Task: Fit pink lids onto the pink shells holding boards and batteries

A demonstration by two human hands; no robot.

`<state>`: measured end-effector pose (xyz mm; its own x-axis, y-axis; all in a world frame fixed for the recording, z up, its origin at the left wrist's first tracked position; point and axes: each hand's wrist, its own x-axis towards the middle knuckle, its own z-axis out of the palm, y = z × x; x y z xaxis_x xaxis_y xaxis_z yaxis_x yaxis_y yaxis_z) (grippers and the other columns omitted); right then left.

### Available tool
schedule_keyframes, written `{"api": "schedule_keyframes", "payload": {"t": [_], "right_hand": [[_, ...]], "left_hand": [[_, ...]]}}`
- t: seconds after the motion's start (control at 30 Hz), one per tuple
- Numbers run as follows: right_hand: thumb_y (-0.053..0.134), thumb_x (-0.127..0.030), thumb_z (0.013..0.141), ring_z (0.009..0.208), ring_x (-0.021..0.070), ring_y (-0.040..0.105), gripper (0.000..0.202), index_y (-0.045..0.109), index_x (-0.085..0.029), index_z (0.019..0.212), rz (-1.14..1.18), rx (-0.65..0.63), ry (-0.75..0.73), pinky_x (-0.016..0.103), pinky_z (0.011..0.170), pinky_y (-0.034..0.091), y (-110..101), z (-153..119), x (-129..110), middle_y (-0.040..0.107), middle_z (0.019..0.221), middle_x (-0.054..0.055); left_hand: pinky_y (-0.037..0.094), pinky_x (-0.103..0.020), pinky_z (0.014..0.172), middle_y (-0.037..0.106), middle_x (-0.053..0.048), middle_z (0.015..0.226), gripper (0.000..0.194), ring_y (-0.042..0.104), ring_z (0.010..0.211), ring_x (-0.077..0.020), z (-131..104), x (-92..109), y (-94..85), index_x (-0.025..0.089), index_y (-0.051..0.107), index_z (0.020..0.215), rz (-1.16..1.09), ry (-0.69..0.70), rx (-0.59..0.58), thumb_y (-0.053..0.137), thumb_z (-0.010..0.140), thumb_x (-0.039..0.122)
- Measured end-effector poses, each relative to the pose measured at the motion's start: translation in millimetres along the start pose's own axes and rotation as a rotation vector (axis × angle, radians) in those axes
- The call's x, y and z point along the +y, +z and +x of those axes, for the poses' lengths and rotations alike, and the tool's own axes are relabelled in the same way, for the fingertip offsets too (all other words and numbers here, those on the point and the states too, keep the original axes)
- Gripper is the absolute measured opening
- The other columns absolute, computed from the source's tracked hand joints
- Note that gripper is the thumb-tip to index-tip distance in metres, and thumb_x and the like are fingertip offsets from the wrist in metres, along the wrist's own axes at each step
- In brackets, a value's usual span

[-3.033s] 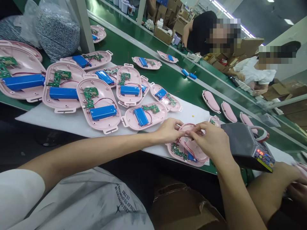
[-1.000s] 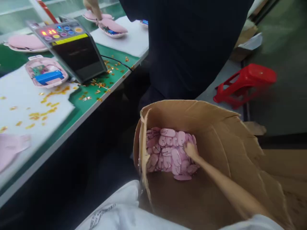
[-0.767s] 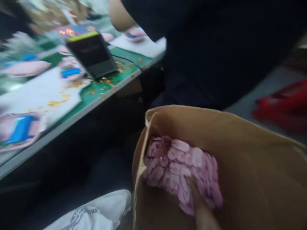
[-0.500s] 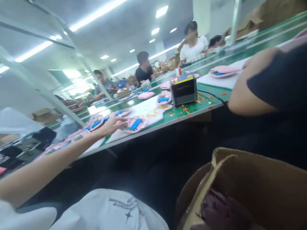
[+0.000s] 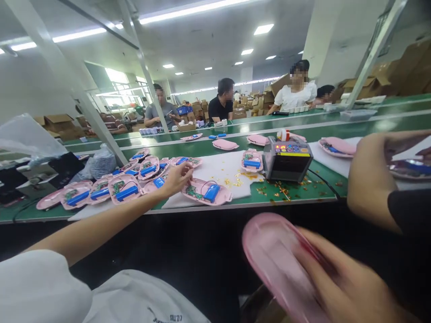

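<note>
Lower right, right hand (image 5: 350, 273) grips pink oval plastic cover (image 5: 274, 260). Mid-frame, pink plastic casing (image 5: 224, 196) stretches rightward from left hand (image 5: 175, 181) (grip unclear).

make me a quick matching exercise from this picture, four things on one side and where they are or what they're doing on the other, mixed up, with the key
Things:
1. wearer's left hand
2. wearer's right hand
3. grey machine
4. black cable

Places and states:
A. on the green table, showing red digits
B. at the picture-left end of an open pink shell
C. just picture-right of the machine
D. holding a pink cover

Right pairs: 1-B, 2-D, 3-A, 4-C
</note>
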<state>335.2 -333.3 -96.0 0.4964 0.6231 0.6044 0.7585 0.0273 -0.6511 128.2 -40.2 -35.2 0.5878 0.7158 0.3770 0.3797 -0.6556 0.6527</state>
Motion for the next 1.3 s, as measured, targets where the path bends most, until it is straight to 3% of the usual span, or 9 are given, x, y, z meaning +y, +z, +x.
{"api": "schedule_keyframes", "payload": {"t": [0.17,0.27,0.5,0.6,0.7,0.8,0.97,1.1,1.3], "right_hand": [[0.05,-0.028,0.094,0.086,0.0262,0.07,0.027,0.074,-0.025,0.105,-0.325,-0.269,-0.254,0.033,0.071,0.047,77.7,140.6,-74.4,0.076,0.096,0.006],[0.048,-0.028,0.094,0.084,0.0228,0.07,0.027,0.074,-0.026,0.103,-0.282,-0.448,-0.37,0.03,0.07,0.046,133.6,178.4,-99.2,0.076,0.094,0.003],[0.049,-0.041,0.092,0.089,0.0217,0.069,0.032,0.073,-0.024,0.107,-0.104,-0.457,-0.172,0.032,0.079,0.049,161.8,173.7,-97.5,0.075,0.101,0.004],[0.059,-0.049,0.082,0.075,0.0209,0.064,0.034,0.07,-0.018,0.093,-0.068,-0.133,0.117,0.033,0.072,0.048,162.7,174.1,-88.1,0.072,0.082,0.006],[0.072,-0.048,0.069,0.077,0.0191,0.063,0.037,0.062,-0.016,0.086,0.332,0.175,0.427,0.033,0.072,0.051,165.6,170.6,-80.8,0.067,0.08,0.004],[0.082,-0.032,0.055,0.085,0.0196,0.065,0.042,0.061,-0.016,0.088,0.687,0.086,0.632,0.034,0.079,0.054,168.4,161.5,-86.9,0.068,0.088,0.005],[0.08,-0.023,0.059,0.1,0.0226,0.066,0.052,0.063,-0.019,0.108,0.73,0.237,0.578,0.044,0.093,0.055,181.5,141.6,-123.0,0.069,0.11,0.006],[0.073,-0.025,0.074,0.12,0.0276,0.06,0.055,0.059,-0.022,0.126,0.764,0.165,0.444,0.055,0.102,0.05,197.7,124.1,-147.0,0.063,0.129,0.009],[0.066,-0.023,0.082,0.131,0.0274,0.053,0.054,0.055,-0.025,0.135,0.784,0.177,0.434,0.057,0.11,0.043,206.5,109.2,-142.7,0.055,0.142,0.008]], "left_hand": [[0.051,-0.024,0.058,0.063,-0.001,0.075,0.015,0.061,0.063,-0.0135,-8.3,-2.0,-15.6,0.018,0.058,0.088,-0.079,0.094,0.091,0.053,0.09,0.032],[0.054,-0.03,0.077,0.065,-0.005,0.091,0.013,0.062,0.084,-0.0173,-11.3,-11.7,-21.3,0.019,0.066,0.089,0.005,0.271,0.187,0.056,0.092,0.027],[0.051,-0.04,0.099,0.054,-0.012,0.128,0.01,0.057,0.114,-0.0223,-3.7,-35.6,-14.6,0.018,0.068,0.092,-0.16,0.351,0.302,0.058,0.094,0.02],[0.053,-0.036,0.094,0.054,-0.011,0.128,0.007,0.061,0.108,-0.0198,-5.1,-40.2,-20.0,0.017,0.064,0.088,-0.372,0.301,0.237,0.059,0.092,0.017],[0.052,-0.032,0.088,0.065,-0.008,0.107,0.006,0.064,0.098,-0.0181,-7.4,-39.2,-32.0,0.017,0.064,0.09,-0.424,0.357,0.058,0.059,0.091,0.018],[0.049,-0.024,0.07,0.067,-0.001,0.078,0.009,0.063,0.071,-0.0132,-10.3,-34.5,-42.3,0.017,0.064,0.095,-0.455,0.379,-0.09,0.056,0.094,0.02],[0.05,-0.029,0.079,0.067,-0.006,0.094,0.008,0.062,0.087,-0.0173,-14.5,-30.0,-39.5,0.017,0.066,0.09,-0.292,0.461,0.112,0.058,0.092,0.019],[0.052,-0.038,0.09,0.056,-0.011,0.117,0.005,0.058,0.105,-0.0223,-11.6,-33.7,-28.6,0.017,0.067,0.086,-0.278,0.295,0.355,0.063,0.09,0.016],[0.055,-0.033,0.086,0.063,-0.009,0.116,0.009,0.064,0.102,-0.0188,-6.8,-38.5,-18.6,0.015,0.065,0.089,-0.542,0.193,0.286,0.059,0.091,0.01]]}}
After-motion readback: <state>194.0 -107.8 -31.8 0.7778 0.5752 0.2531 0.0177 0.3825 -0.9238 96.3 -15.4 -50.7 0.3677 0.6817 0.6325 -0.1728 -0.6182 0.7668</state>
